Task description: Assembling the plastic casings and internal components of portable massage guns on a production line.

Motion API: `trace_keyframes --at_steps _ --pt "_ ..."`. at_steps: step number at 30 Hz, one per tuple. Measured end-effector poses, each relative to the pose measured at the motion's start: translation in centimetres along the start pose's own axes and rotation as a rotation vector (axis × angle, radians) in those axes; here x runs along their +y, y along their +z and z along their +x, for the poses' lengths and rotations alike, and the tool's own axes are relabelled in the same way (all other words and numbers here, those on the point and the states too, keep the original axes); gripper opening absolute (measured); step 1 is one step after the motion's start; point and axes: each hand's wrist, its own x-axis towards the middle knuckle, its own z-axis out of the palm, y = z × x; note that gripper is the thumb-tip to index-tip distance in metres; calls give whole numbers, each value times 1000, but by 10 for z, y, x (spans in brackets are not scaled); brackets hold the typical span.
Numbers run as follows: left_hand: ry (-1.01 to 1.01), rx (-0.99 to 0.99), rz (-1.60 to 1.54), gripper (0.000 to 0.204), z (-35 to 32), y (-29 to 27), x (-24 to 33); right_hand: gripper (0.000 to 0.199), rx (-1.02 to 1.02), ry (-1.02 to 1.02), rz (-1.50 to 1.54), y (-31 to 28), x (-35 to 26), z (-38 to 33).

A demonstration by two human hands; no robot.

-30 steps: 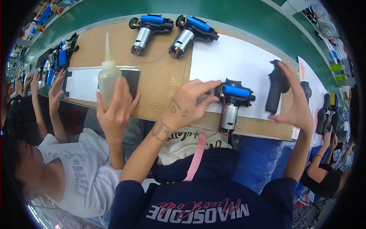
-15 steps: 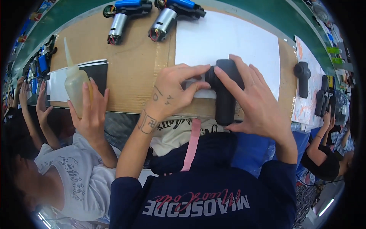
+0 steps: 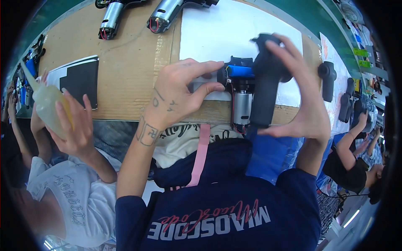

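In front of me is an opened massage gun, showing a silver motor [image 3: 243,104], a blue cylindrical part [image 3: 240,71] and some wires. My left hand [image 3: 178,85] pinches the round dark end [image 3: 222,76] of this massage gun between thumb and forefinger. Just to the right, my right hand [image 3: 310,104] grips a black housing shell [image 3: 264,90] between the fingers at its top and the thumb near its bottom. The shell stands upright, apart from the motor, and covers part of the inner works. Motion slightly blurs its upper end.
Two bare motor assemblies, one [image 3: 111,19] left of the other [image 3: 167,14], lie on the cardboard [image 3: 134,79] beyond a white sheet [image 3: 209,37]. Black cards [image 3: 83,81] lie left, near a co-worker's squeeze bottle [image 3: 52,108]. A black massage gun [image 3: 328,79] lies right; other people sit both sides.
My right hand has lifted the black shell off to the right and up, exposing the motor and blue part. The left hand keeps its pinch. The co-worker's bottle has shifted left.
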Motion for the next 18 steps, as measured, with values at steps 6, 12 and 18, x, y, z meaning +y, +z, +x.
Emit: trace_keyframes --at_steps 6,12,18 --pt "-12 -16 3 38 -1 -1 -1 128 132 62 -208 -4 -1 -9" --pt "10 -23 21 39 3 -2 1 126 105 190 -196 -7 14 -23" --pt "63 -91 51 58 3 -5 6 123 96 391 -256 12 44 -32"
